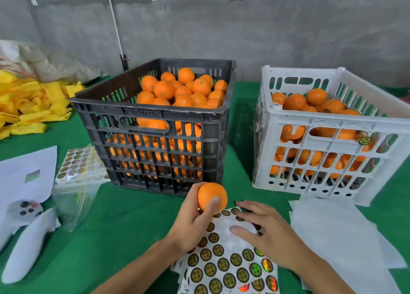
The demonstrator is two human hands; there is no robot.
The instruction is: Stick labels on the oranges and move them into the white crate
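Two crates stand before us on the green table (pixel 124 222): a black crate (pixel 155 125) heaped with oranges (pixel 184 89) at centre, and the white crate (pixel 328 138) to its right, partly filled with oranges, some already bearing round labels; we hold a single orange (pixel 212 196) in our left hand (pixel 195 222), fingers and thumb curled round it, just in front of the black crate and above the near edge of the label sheet (pixel 226 265); our right hand (pixel 264 229) lies flat on that sheet, fingers straight and spread, fingertips touching the upper rows of round gold-and-black labels; whether one is being lifted we cannot tell; the sheet lies on the table close to us, several of its spots bare; to the left lie another sheet of stickers (pixel 79 162) in clear plastic, white papers (pixel 26 174) and a pile of yellow foam sleeves (pixel 31 107); more white paper (pixel 341 233) lies at the right, in front of the white crate.
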